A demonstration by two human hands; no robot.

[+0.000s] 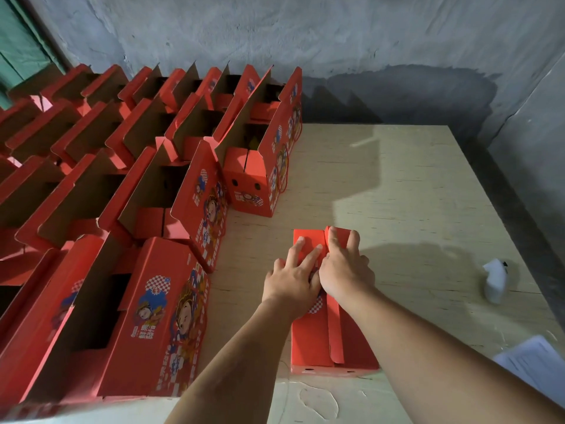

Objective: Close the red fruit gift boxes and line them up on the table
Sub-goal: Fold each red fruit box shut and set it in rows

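Observation:
A red fruit gift box lies in front of me on the pale wooden table, its top flaps folded down and meeting along the middle. My left hand presses flat on the left flap with straight, spread fingers. My right hand presses on the right flap, whose edge stands slightly raised. Several open red boxes with cartoon prints stand in rows on the left, their flaps upright.
A grey concrete wall runs behind the table. A white bottle-like object lies near the table's right edge, and white paper sits at the lower right. One box stands nearest the middle of the table.

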